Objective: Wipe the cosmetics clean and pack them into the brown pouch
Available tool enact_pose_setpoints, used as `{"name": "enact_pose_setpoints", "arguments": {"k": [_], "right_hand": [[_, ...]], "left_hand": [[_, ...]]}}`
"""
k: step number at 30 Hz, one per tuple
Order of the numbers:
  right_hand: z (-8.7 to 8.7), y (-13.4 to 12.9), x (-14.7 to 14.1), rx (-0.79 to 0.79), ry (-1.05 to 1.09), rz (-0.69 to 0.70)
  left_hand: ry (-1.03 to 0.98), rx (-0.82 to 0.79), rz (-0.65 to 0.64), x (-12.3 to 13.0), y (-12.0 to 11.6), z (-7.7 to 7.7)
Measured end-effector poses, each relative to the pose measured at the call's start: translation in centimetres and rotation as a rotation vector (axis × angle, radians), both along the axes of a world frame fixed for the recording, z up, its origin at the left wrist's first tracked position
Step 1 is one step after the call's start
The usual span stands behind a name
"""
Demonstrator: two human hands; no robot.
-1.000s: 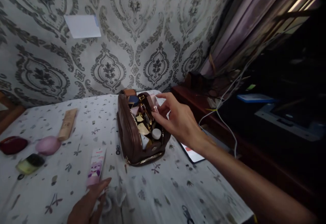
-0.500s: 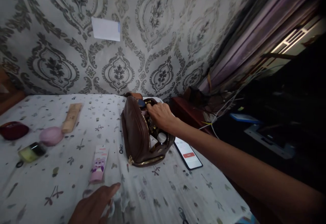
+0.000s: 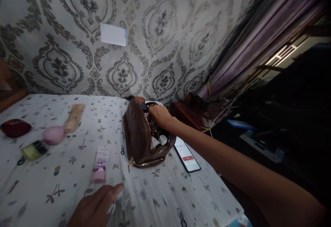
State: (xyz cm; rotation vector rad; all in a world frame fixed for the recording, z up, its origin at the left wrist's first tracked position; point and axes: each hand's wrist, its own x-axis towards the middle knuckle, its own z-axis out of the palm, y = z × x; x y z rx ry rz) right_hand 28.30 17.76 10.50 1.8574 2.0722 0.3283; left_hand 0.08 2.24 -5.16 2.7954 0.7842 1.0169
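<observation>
Left of the brown bag (image 3: 136, 134) lie a tan tube (image 3: 74, 117) and, closer, a pink-and-white tube (image 3: 101, 165). The hands are apart: the left hand (image 3: 95, 206) is front-left of the bag, its hold unclear; the right hand (image 3: 161, 116) dips into the bag's open top, grip hidden, seemingly feeling among the contents (image 3: 162, 139); withdrawing calls for clearing the zipped rim (image 3: 149, 134).

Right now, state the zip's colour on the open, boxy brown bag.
The shiny zip on the bag is gold-coloured, best seen in the head view.

Two bare hands (image 3: 94, 206) (image 3: 160, 116), slender fingers (image 3: 111, 193), long slim right forearm (image 3: 219, 149) bare to the edge of view
</observation>
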Motion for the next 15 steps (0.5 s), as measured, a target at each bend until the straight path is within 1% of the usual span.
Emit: {"name": "enact_pose_setpoints", "arguments": {"k": [6, 12, 15], "right_hand": [[0.23, 0.0, 0.08, -0.014, 0.016, 0.006], [0.19, -0.04, 0.12, 0.007, 0.031, 0.014], [0.91, -0.5, 0.37, 0.035, 0.042, 0.017]], "left_hand": [[-0.003, 0.013, -0.013, 0.08, 0.1, 0.15], [0.0, 0.023, -0.021, 0.31, 0.24, 0.4], [0.005, 0.038, -0.002, 0.22, 0.2, 0.5]]}}
